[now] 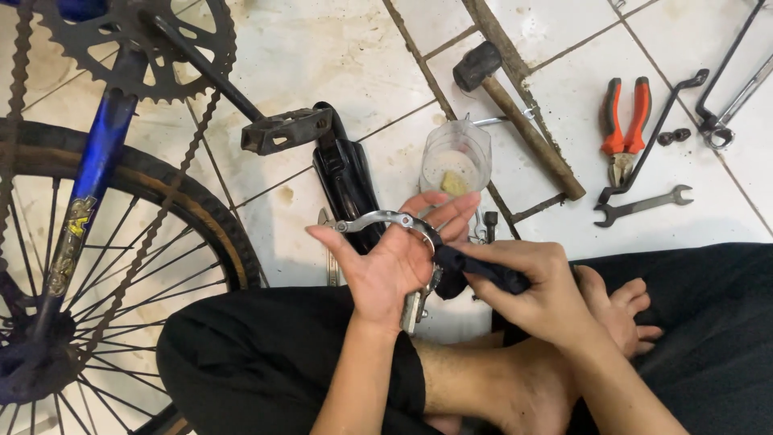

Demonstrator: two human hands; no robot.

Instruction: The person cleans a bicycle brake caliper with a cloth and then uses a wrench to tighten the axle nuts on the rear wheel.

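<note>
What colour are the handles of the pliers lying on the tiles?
Orange-red with black inner edges; the pliers show clearly in the head view, upper right.

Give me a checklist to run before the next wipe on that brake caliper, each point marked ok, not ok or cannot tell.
1. Left hand has the brake caliper held: ok, the silver arm lies across palm and fingers.
2. Right hand grips the dark cloth: ok, pinched and pressed to the caliper.
3. Plastic cup upright and apart from the hands: ok, on the tiles just beyond them.
4. Bicycle wheel and pedal out of the way: ok, both off to the left.
5. Caliper bolt and pads intact: cannot tell, hidden by the hands.
6. Pliers and spanner visible: ok, on the tiles.
</note>
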